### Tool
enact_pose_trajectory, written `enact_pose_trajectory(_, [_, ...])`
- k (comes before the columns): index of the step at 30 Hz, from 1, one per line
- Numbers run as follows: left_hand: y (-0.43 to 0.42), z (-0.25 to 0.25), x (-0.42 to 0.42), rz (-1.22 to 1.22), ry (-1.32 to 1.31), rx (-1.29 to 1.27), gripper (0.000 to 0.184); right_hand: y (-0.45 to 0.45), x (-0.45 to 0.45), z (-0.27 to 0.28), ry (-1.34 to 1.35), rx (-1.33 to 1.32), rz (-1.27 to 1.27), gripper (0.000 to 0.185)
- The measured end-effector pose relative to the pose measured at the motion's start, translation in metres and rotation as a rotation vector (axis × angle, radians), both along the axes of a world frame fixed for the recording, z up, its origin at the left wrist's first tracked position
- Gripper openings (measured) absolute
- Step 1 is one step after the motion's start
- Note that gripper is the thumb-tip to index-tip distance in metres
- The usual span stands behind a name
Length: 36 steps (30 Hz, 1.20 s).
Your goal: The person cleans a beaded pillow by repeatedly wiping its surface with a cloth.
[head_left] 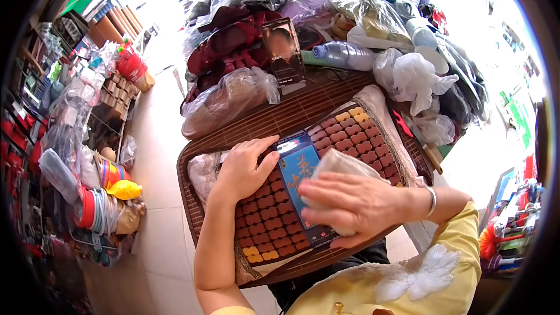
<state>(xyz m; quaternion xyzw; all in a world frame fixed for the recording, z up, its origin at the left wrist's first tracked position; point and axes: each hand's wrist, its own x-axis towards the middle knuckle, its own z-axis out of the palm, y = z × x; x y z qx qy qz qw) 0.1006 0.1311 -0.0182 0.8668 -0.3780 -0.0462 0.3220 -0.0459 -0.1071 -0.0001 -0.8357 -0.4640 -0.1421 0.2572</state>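
A phone (pixel 296 163) with a blue screen and large orange characters lies on a brown tile-beaded cushion (pixel 265 213). My left hand (pixel 248 166) rests at its upper left edge, thumb and forefinger spread and touching the rim. In my right hand (pixel 356 201) is a folded pale cloth (pixel 344 169), pressed over the phone's right side. That hand is slightly blurred and hides part of the screen. Under the cushion is a brown slatted mat (pixel 189 184).
Behind the mat, a second phone (pixel 284 52) stands propped against dark red sandals (pixel 224 46). A plastic bottle (pixel 344 55) lies beside it, near bagged goods (pixel 373 17) and a crumpled white bag (pixel 417 76). Crowded goods (pixel 111 181) line the left side.
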Motion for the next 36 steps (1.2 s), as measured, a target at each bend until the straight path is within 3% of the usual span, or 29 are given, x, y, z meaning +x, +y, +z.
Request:
enact_pose_trajectory(3, [0.002, 0.002, -0.004, 0.011, 0.008, -0.004, 0.044, -0.019, 0.038, 0.003, -0.018, -0.023, -0.233, 0.073])
enact_pose_trajectory(6, [0.002, 0.002, -0.004, 0.023, -0.022, 0.000, 0.042, -0.063, 0.083, 0.001, 0.148, -0.078, -0.593, 0.049])
enact_pose_trajectory(10, [0.003, -0.001, -0.003, 0.019, -0.014, -0.026, 0.042, -0.090, 0.106, -0.008, 0.406, -0.062, -0.859, 0.044])
enact_pose_trajectory(13, [0.001, 0.001, -0.004, 0.038, -0.012, -0.016, 0.041, -0.055, 0.083, 0.006, 0.398, -0.018, -0.670, 0.045])
enact_pose_trajectory(15, [0.000, 0.002, -0.005, 0.050, -0.011, 0.014, 0.041, -0.022, 0.060, 0.017, 0.216, -0.033, -0.344, 0.052])
enact_pose_trajectory(17, [0.001, 0.003, -0.003, 0.021, -0.012, -0.009, 0.041, 0.005, 0.041, 0.017, 0.021, -0.136, -0.170, 0.060])
enact_pose_trajectory(19, [0.002, 0.002, -0.002, 0.022, -0.015, -0.006, 0.040, 0.002, 0.049, 0.010, 0.016, -0.146, -0.168, 0.064])
enact_pose_trajectory(25, [0.011, -0.004, -0.003, 0.157, 0.027, -0.022, 0.039, -0.080, 0.112, 0.006, 0.667, -0.060, -0.692, 0.051])
enact_pose_trajectory(28, [0.011, -0.002, -0.005, 0.215, 0.030, -0.012, 0.037, -0.084, 0.121, 0.003, 0.520, -0.098, -0.718, 0.048])
enact_pose_trajectory(30, [0.011, -0.001, -0.006, 0.233, 0.027, -0.001, 0.036, -0.054, 0.110, 0.024, 0.887, -0.073, -0.760, 0.046])
enact_pose_trajectory(31, [0.011, -0.002, -0.005, 0.236, 0.025, -0.004, 0.036, -0.030, 0.098, 0.034, 0.817, -0.062, -0.627, 0.046])
enact_pose_trajectory(33, [0.010, -0.002, -0.005, 0.229, 0.027, 0.010, 0.035, 0.000, 0.088, 0.012, 0.209, -0.249, -0.330, 0.056])
enact_pose_trajectory(35, [0.012, -0.003, -0.004, 0.218, 0.028, -0.026, 0.035, 0.024, 0.077, 0.019, 0.172, -0.273, -0.160, 0.065])
enact_pose_trajectory(36, [0.012, -0.003, -0.005, 0.216, 0.029, -0.024, 0.035, 0.021, 0.081, 0.016, 0.238, -0.296, -0.223, 0.065])
